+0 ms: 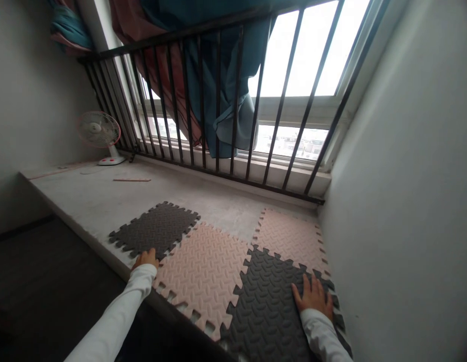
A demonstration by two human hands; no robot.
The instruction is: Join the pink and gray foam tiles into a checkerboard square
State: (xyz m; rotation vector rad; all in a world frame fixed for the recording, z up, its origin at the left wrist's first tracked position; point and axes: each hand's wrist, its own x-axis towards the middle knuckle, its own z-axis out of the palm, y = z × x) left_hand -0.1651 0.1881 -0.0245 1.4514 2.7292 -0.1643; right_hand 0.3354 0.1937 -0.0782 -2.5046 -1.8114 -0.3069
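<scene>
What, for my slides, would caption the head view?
Left hand at one dark foam puzzle tile, right hand on another.

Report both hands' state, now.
Left hand: at the near edge of the left dark interlocking foam tile; grip cannot be told.
Right hand: open, palm down on the right dark interlocking foam tile.

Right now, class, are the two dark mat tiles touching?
Apart: the head view shows a pink tile lying between the left dark tile and the right dark tile.
</scene>
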